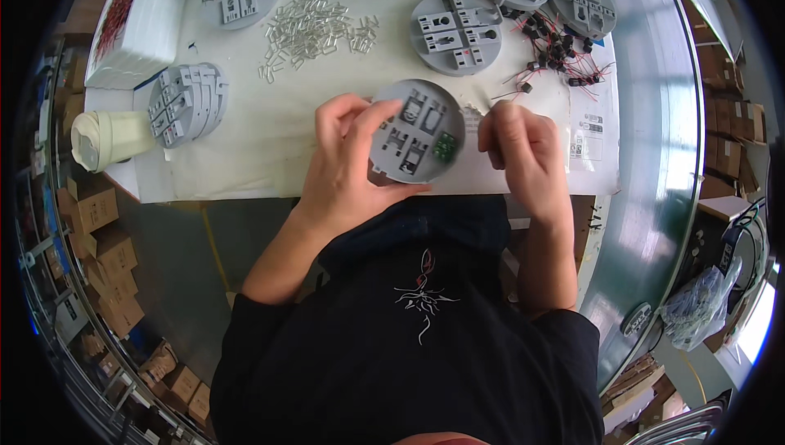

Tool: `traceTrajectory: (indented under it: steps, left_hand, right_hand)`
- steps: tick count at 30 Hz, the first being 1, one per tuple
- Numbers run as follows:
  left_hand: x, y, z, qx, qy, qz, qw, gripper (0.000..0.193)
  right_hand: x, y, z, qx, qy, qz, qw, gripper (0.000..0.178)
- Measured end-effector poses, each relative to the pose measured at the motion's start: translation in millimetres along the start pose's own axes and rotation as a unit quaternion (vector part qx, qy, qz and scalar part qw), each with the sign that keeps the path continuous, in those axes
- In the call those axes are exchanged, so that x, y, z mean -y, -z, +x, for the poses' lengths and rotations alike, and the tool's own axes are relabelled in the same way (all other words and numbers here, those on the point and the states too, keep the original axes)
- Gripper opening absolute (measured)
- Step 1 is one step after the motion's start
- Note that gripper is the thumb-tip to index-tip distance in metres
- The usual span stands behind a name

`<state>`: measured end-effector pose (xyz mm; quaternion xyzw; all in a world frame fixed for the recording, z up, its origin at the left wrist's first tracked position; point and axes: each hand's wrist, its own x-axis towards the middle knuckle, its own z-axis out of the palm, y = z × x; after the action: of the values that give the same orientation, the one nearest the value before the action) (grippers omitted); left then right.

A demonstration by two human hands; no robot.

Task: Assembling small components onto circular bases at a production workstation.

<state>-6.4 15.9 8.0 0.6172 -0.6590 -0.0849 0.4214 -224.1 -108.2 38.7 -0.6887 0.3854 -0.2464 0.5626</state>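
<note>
round grey disc fixture point(415, 131): on white sheet point(262, 134), at table's near edge, tilted up, clasped at its left rim by left hand point(347, 155). right hand point(523, 146): just right of disc, fingers pinched; contents cannot be told. green part point(445, 147) sits on disc's right side, nearer right hand.

Evenly and brightly lit from overhead — soft, short shadows under the hands on the white table cover point(270, 130). Pale glare along the curved metal edge point(654, 159) at the right. Sharp in the middle, softer toward the rim. Strong fisheye bending of straight edges — black vignette at the corners, overexposed patch at the near right.
</note>
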Motion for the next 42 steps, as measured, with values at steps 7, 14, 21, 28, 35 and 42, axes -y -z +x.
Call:
traceTrajectory:
  steps: [7,14,21,28,35,42]
  left_hand:
    - [9.9,19.0,14.0,0.104,0.034,-0.074,0.991,0.109]
    - [20.3,8.3,5.0,0.074,0.063,-0.111,0.989,0.112]
    - [21.3,3.6,6.3,0.056,0.039,-0.102,0.992,0.11]
    - [20.5,3.7,4.4,0.046,0.04,-0.088,0.994,0.106]
    - [20.9,2.9,4.4,0.046,0.033,-0.087,0.995,0.106]
    - [19.6,1.2,5.0,0.033,0.028,-0.085,0.995,0.104]
  right_hand:
    - [40.4,-28.8,-0.1,0.058,0.035,-0.422,0.904,0.048]
    - [44.8,-43.6,-2.4,0.065,-0.001,-0.512,0.856,0.044]
    - [32.2,-45.5,-7.4,0.002,0.107,-0.533,0.839,0.039]
    - [22.9,-45.7,-9.4,0.006,0.134,-0.555,0.821,0.037]
    - [18.7,-43.3,-7.8,0.013,0.147,-0.556,0.818,0.038]
    - [27.1,-48.5,-5.6,0.036,0.164,-0.605,0.779,0.042]
